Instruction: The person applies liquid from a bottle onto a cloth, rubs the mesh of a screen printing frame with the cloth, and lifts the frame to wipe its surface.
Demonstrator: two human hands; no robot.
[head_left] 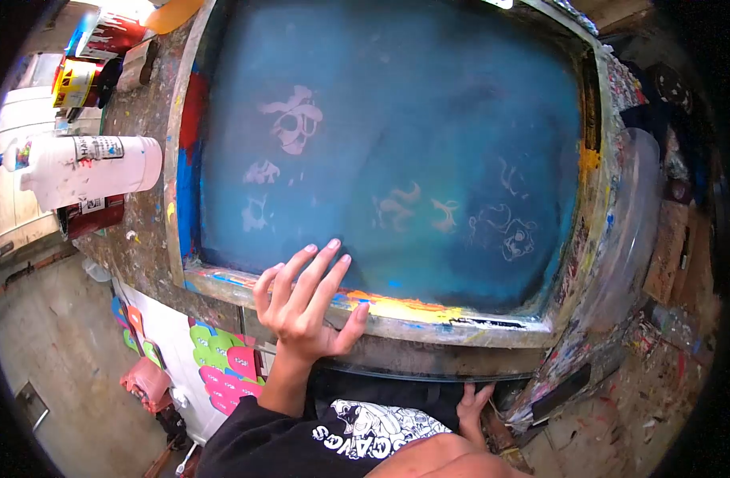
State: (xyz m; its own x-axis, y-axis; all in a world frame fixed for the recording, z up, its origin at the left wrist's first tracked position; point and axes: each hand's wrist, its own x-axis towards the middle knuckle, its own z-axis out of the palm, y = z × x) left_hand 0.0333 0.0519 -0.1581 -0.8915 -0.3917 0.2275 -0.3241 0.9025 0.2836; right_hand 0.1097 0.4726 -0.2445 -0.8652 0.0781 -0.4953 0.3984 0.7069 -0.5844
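My left hand (305, 307) is over the near wooden edge of a framed screen, its fingers spread and slightly bent, and nothing is in it. Its fingertips reach the lower edge of the blue-green mesh (341, 175), which carries pale skull and flame-like designs. Paint in yellow, orange, blue and white is smeared along the wooden frame (492, 333). Lower right, my right hand (474, 410) shows only in part, below the table's near edge, with its visible fingers apart and no object seen in it.
A whitish plastic jug (98, 171) lies to the left of the frame, near paint containers (76, 83). Colourful printed pieces (225, 366) are below left. A clear curved plastic sheet (626, 231) and wooden blocks (669, 253) stand at the right.
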